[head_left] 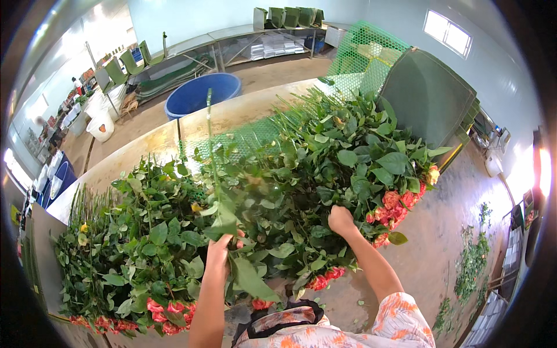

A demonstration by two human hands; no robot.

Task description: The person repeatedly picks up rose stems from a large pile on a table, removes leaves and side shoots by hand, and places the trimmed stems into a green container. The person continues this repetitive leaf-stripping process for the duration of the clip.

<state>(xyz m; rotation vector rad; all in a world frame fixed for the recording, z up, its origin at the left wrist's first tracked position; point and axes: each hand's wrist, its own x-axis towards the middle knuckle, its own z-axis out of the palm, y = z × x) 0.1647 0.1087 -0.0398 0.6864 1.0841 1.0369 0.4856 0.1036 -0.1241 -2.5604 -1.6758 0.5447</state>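
Observation:
My left hand (224, 250) is closed around a leafy rose stem (213, 165), which stands up from the fist with its bare end towards the far side. Large leaves of it hang below the hand. My right hand (342, 221) reaches into the foliage of the right-hand rose pile (348, 152), its fingertips hidden among leaves, so its grip does not show. Coral-red rose heads (394, 206) line the near edge of that pile. On the left lies another rose pile (143, 243), with red blooms (172, 313) towards me.
Green plastic netting (248, 135) lies on the table (256, 102) under the stems. A dark green padded divider (428, 93) stands at right. Beyond the table is a blue tub (204, 93). Cut greenery (470, 261) litters the floor at right. People are far off at left.

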